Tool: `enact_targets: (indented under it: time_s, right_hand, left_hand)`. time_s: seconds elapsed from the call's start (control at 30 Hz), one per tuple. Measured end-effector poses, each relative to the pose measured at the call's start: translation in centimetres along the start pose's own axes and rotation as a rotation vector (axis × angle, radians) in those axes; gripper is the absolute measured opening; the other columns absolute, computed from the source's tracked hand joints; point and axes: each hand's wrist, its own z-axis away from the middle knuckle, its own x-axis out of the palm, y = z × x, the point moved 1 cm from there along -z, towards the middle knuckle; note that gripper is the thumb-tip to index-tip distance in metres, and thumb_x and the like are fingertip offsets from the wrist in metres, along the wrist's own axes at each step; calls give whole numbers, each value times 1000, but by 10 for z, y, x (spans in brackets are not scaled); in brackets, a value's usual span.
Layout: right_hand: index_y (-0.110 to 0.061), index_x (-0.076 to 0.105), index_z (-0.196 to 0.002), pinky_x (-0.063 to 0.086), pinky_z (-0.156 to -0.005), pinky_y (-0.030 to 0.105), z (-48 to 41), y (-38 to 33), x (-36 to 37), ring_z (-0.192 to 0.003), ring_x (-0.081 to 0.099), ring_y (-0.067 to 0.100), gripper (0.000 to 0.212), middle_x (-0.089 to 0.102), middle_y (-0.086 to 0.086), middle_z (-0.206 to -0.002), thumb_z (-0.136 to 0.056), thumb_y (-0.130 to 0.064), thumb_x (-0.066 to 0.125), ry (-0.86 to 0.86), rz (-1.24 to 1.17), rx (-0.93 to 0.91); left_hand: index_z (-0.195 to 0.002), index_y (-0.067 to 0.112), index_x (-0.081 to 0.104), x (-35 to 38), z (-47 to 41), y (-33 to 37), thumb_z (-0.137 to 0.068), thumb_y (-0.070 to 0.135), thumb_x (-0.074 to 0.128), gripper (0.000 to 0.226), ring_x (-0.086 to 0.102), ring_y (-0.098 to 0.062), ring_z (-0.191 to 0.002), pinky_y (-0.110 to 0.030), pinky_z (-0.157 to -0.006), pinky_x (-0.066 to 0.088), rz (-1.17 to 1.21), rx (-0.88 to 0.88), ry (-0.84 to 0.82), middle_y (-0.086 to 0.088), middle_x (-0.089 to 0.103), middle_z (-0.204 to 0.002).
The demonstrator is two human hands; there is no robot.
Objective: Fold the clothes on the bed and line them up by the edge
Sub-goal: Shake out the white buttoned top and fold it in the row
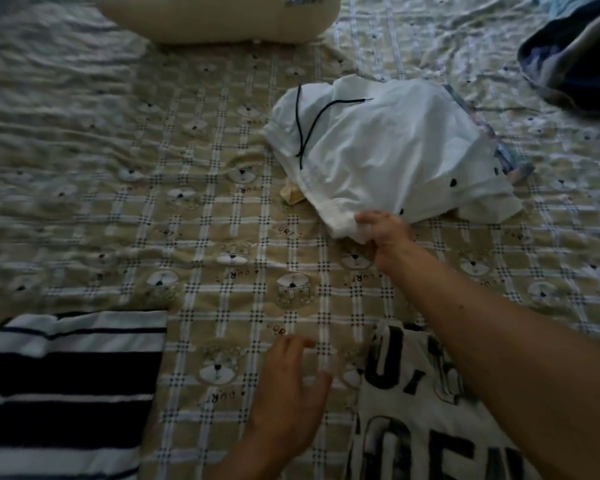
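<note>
Beige checked bedspread (205, 220), printed with small bear faces, covers the bed and fills the view; the picture is slightly blurred.

Right hand (383, 233): fingers and thumb are curled round the near edge of the white garment (388, 150), pinching a fold of its cloth. The arm reaches in from the lower right.

White garment: it lies crumpled in a loose heap at the middle right of the bed, just beyond the gripping hand. A black drawstring (312, 129) loops across its far left part, and a few small dark marks show near its lower right hem. A yellowish scrap (291, 195) peeks from under its left edge; a blue and pink patterned cloth (510, 161) shows beneath its right side.

Lettered shirt (413, 427): white with large black letters, it lies flat at the lower right, partly under the right forearm.

Left hand (291, 393): its fingers are relaxed and slightly spread, and it holds nothing. It is over the bedspread between the lettered shirt and the striped garment (66, 386); whether it touches the cover cannot be told.

Striped garment: folded flat, dark blue and white, at the lower left.

Far side: a cream pillow (219, 19) lies at the top, and a dark blue cloth (575, 53) lies in the upper right corner.
</note>
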Motion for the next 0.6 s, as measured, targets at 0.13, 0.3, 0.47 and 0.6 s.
enact_targets:
  time_s: [0.13, 0.3, 0.47, 0.6]
  right_hand:
    - [-2, 62, -94, 58, -70, 46, 57, -36, 1, -88, 65, 31, 14, 64, 18, -99, -81, -2, 60, 26, -7, -67]
    - [10, 54, -106, 57, -85, 51, 170, -84, -21, -110, 60, 38, 26, 60, 24, -117, -83, 2, 44, -228, -136, 41]
    - [0, 56, -121, 60, -78, 46, 289, -148, -39, -102, 68, 36, 54, 67, 24, -117, -68, -4, 45, -447, -233, 65]
    - [-3, 44, -136, 60, -69, 46, 355, -196, -52, -104, 67, 42, 86, 61, 31, -125, -54, -4, 69, -533, -272, 59]
  left_hand:
    - [-121, 43, 40, -14, 21, 5, -95, 42, 54, 29, 30, 16, -117, -2, -87, 30, 22, 56, 44, 26, 33, -122]
    - [-153, 21, 20, -44, 21, 45, -85, 38, 63, 82, 15, -10, -147, -40, -117, 30, -75, 247, 346, 7, 18, -155]
    - [-154, 6, 19, -113, 18, 126, -77, 61, 64, 105, 18, -29, -149, -43, -120, 21, -198, 312, 525, -16, 19, -160]
    - [-130, 17, 58, -161, 45, 170, -75, 68, 42, 76, 65, -25, -99, -33, -76, 50, -23, 288, 400, -5, 68, -115]
